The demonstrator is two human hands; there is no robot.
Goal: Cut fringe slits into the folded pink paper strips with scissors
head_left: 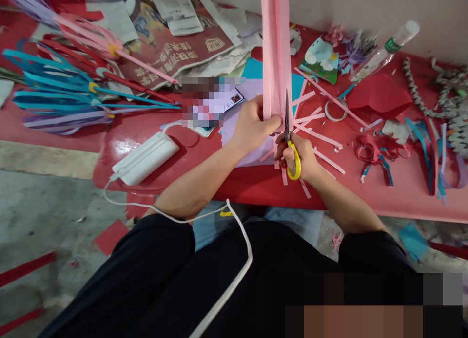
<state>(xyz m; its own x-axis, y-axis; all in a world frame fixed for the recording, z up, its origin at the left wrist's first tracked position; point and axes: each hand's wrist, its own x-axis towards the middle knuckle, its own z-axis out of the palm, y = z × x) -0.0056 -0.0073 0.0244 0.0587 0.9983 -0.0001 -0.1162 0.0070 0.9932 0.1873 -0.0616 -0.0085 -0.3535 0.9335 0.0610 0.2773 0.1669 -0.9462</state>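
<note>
My left hand (252,126) pinches the lower end of a long folded pink paper strip (275,50), which rises upright past the top of the view. In my right hand (302,155) is a pair of scissors (293,160) with yellow handles, my thumb and fingers in the loops. Its dark blades point upward along the strip's right edge; whether they touch the paper I cannot tell. Beneath both hands lie several cut pink strips (318,133), fanned out over a sheet of lilac paper (244,150) and the red table (204,182).
A phone (234,100) lies left of my hands, near a white power bank (146,158) whose cable crosses my lap. Paper flowers on blue stems (139,103) and newspaper (175,55) cover the left. At right are a tape roll (335,109), a clear bottle (383,55) and paper scraps (369,148).
</note>
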